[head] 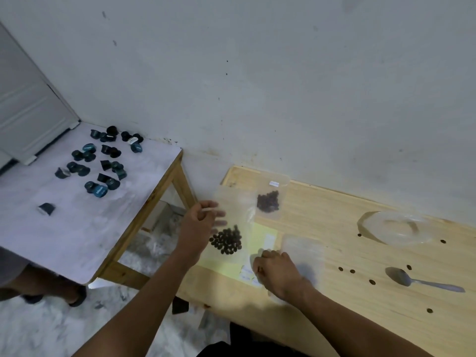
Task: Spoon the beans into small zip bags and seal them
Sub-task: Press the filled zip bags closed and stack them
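A small zip bag (233, 215) holding dark beans (226, 240) lies at the wooden table's left edge. My left hand (197, 228) pinches its left side near the top. Behind it lies another bean-filled zip bag (270, 199). My right hand (274, 269), fingers curled, presses on a stack of empty zip bags (304, 251) and small white labels beside a pale yellow sheet (262, 235). A metal spoon (417, 279) rests on the table at the right, apart from both hands. A few loose beans (352, 271) are scattered near it.
A clear plastic dish (396, 228) sits at the back right of the wooden table (360, 318). A second, white-topped table (51, 240) on the left carries several dark coffee capsules (103, 161). Another person's foot (74, 296) shows under it.
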